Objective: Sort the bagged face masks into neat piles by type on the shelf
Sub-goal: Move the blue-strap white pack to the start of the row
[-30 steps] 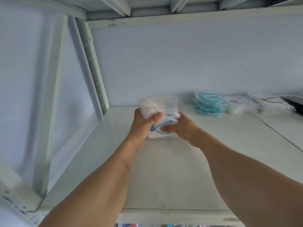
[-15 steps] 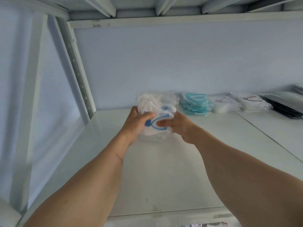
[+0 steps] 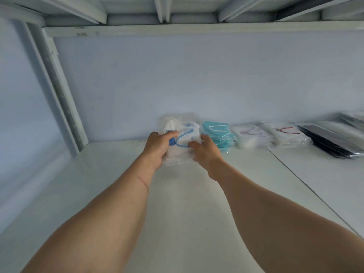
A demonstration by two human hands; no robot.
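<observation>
A stack of clear bags holding white masks with blue straps (image 3: 183,134) rests near the back of the white shelf (image 3: 177,203). My left hand (image 3: 157,146) grips the stack's left side, thumb on top. On the stack's right side my right hand (image 3: 204,148) presses with its fingers curled against the bags. Lined up to the right along the back wall are a teal mask pile (image 3: 217,134), a white pile with purple straps (image 3: 250,135), a white pile with red straps (image 3: 285,134) and a black mask pile (image 3: 331,140).
A perforated metal upright (image 3: 59,91) stands at the back left corner. The shelf above (image 3: 177,14) hangs low overhead. A seam (image 3: 307,186) divides the shelf board on the right. The pale blue wall closes the back.
Both hands have carried the blue-strap stack back toward the wall, beside the teal pile. The view has shifted so more piles show on the right.
</observation>
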